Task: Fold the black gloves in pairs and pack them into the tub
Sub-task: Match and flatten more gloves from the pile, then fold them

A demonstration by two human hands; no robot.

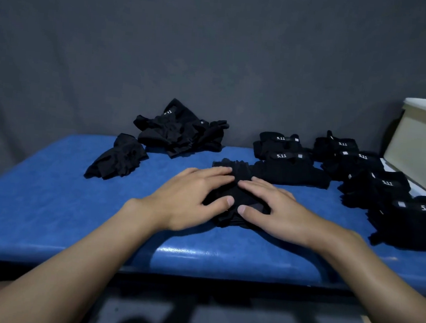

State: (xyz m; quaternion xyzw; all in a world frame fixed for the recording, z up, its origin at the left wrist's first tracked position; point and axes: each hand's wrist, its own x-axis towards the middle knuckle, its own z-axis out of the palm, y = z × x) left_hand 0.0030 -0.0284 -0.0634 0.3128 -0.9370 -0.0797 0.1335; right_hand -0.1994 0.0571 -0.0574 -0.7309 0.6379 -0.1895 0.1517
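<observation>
left grip (193,198) and right grip (276,212) press spread flat on the glove pair (241,175), whose fold could spring open if released unevenly.

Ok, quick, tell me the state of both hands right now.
Left hand: open, fingers flat, pressing on the black gloves.
Right hand: open, flat on the same gloves.
</observation>
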